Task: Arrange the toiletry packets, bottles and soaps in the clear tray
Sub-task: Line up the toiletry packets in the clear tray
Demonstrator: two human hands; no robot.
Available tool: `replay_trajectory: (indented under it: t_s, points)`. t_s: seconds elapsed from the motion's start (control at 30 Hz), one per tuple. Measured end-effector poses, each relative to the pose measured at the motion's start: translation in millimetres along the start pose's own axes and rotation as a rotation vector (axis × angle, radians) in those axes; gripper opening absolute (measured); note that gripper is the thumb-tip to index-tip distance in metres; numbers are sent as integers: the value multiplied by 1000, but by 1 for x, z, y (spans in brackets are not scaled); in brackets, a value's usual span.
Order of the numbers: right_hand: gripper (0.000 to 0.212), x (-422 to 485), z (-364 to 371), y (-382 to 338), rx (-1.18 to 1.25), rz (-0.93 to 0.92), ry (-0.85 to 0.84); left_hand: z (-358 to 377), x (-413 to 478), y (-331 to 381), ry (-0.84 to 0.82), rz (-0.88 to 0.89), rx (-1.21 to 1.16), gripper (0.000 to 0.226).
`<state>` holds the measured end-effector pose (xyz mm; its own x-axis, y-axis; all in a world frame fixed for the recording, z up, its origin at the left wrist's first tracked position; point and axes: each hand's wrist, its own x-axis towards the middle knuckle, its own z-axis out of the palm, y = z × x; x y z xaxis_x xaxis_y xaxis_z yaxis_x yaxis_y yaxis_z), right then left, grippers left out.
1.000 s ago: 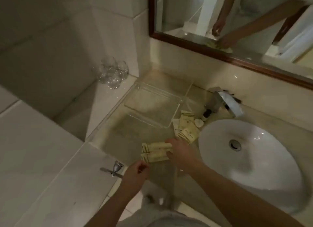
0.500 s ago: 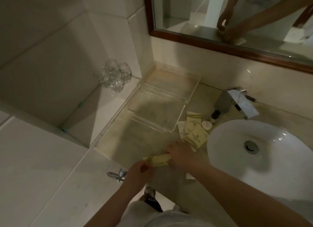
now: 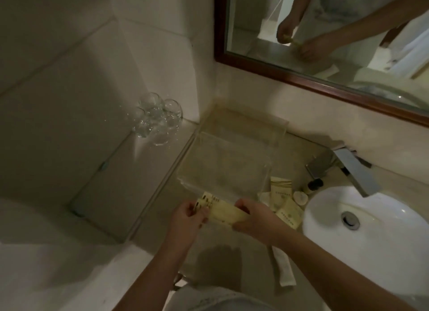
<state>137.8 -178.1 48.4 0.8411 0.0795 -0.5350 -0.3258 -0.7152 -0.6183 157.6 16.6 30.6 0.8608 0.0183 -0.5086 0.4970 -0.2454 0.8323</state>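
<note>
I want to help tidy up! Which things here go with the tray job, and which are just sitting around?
For the job:
- clear tray
- yellow packets held by the left hand and right hand
- packets by the sink
- small dark bottle
- round soap

Just lying about:
- glasses
- tap
- sink
- mirror

A bathroom is shown: a white basin with a chrome tap is set in a stone counter, under a wood-framed mirror, beside tiled walls.

Both hands hold packets over tray
</note>
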Motion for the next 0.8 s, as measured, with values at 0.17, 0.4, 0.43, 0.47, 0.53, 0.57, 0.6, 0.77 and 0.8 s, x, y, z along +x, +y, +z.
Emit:
replay_trajectory:
  t_s: [0.17,0.4,0.43,0.47,0.53,0.57,0.6,0.77,0.8]
  points:
    - [4,37,-21,-15,88,75,74,-10,59,21,32,46,-36,9]
    - [8,90,-45,-14,46,193,161,-4,113,29,207,124,323,23]
    - [6,96,-47,-12,21,194,155,-1,115,29,226,140,412,28]
    - [6,102,-48,-10,-6,193,147,2,117,28,248,151,495,32]
    - [13,111,-48,-7,-45,196,126,5,119,25,297,180,652,33]
    - [16,115,-48,-7,-58,199,113,5,120,22,311,198,726,33]
    - [17,119,-47,-7,-65,202,99,5,121,19,324,216,791,34]
    - [22,135,-39,-5,-128,164,83,10,112,9,383,297,943,40]
    - [23,138,-37,-4,-131,149,92,14,106,7,372,335,953,41]
